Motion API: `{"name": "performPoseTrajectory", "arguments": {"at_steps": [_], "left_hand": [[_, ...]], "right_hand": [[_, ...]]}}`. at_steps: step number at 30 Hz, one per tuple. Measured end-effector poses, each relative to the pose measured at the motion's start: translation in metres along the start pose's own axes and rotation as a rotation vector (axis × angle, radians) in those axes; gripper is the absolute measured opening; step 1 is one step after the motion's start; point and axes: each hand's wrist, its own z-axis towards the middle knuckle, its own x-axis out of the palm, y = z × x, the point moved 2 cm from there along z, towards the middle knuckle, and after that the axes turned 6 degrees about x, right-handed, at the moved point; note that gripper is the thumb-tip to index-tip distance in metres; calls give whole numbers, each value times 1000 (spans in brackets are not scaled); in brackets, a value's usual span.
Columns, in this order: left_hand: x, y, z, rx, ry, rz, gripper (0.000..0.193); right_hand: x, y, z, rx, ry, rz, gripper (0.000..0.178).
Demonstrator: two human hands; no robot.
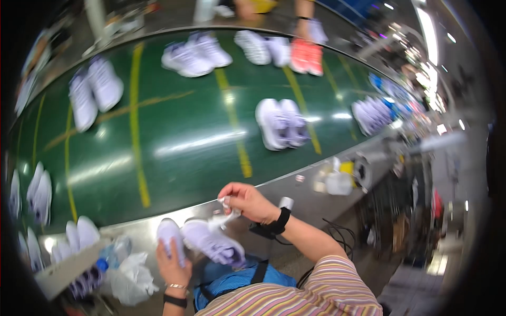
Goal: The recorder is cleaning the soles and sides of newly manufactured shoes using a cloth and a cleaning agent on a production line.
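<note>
My left hand (174,267) has its fingers wrapped over a pale lavender sneaker (169,231), which sits at the near metal edge of the conveyor. Beside it, just to the right, a second lavender sneaker (211,242) lies tilted with its darker purple opening toward me. Above that shoe my right hand (249,203) pinches a thin, crumpled white piece (227,215) between thumb and fingers. Motion blur hides whether it is paper or cloth. The white piece hangs down toward the second sneaker's toe.
A green conveyor belt (195,113) with yellow lines carries several sneaker pairs, including one pair (282,124) ahead. Across it, a co-worker's hand (304,29) touches coral shoes (306,57). White plastic bags (132,279) lie at left; a tape roll (361,171) lies at right.
</note>
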Motion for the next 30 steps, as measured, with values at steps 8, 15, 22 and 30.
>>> {"name": "performPoseTrajectory", "arguments": {"at_steps": [8,15,22,30], "left_hand": [[7,18,-8,78,57,61,81],[9,32,-3,95,78,113,84],[-8,22,-1,94,245,198,89],[-8,36,-4,85,228,195,86]], "right_hand": [[-176,18,-225,-401,-1086,-223,10],[-295,9,-254,-65,-1472,-1136,8],[-331,-1,-223,178,-1381,-1405,10],[-337,-7,-216,187,-1415,-1421,14]]}}
